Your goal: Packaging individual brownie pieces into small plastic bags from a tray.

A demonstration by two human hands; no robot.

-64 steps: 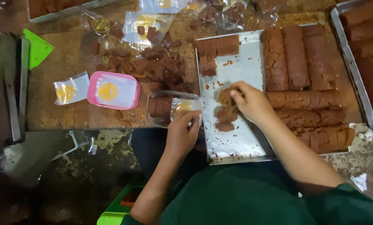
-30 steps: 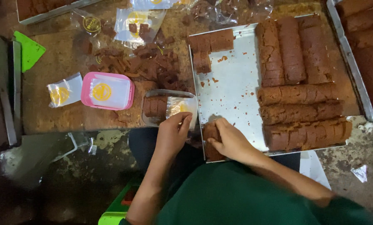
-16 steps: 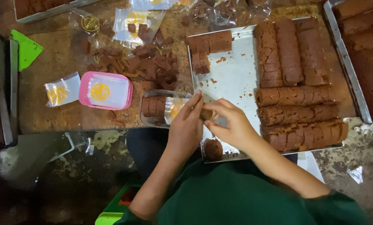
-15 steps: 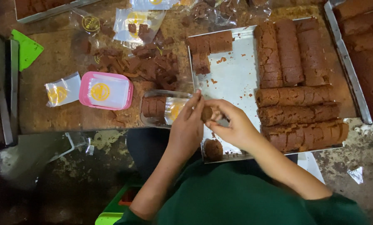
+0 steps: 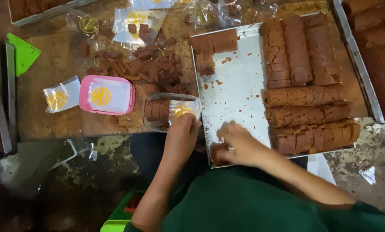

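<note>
At the far left lies a green scraper [image 5: 24,53], with a small packet [image 5: 62,97] and a pink lidded box [image 5: 107,95] to its right. At centre, the left hand [image 5: 181,136] rests its fingers on a clear tray [image 5: 169,111] holding brown slices. Just right, the right hand [image 5: 239,144] closes around brown slices [image 5: 218,152] at the lower-left corner of the metal tray [image 5: 235,90]. Sliced brown logs [image 5: 306,109] fill the tray's right side.
</note>
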